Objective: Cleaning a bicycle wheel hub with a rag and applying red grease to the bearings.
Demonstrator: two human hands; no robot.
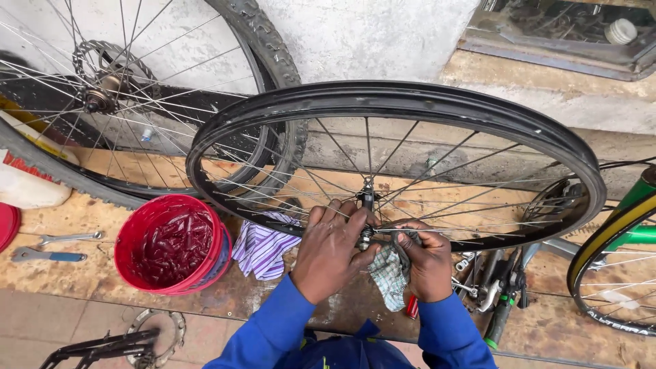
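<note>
A black bicycle wheel rim [410, 102] with thin spokes lies tilted in front of me, its hub [367, 205] at the centre. My left hand [331, 249] is wrapped around the hub from the left, fingers curled over it. Beside it, my right hand [427, 263] presses a checked grey-green rag [389, 273] against the hub's lower end and grips it. Both sleeves are blue. A small red-handled item [412, 307] shows just below the rag, mostly hidden.
A red tub of dark red grease [172, 244] stands left, a striped cloth [263, 247] beside it. Wrenches [51, 247] lie far left. A tyred wheel with sprocket [102, 82] leans on the wall. A green bicycle frame [632, 219] and brake parts [499, 287] sit right.
</note>
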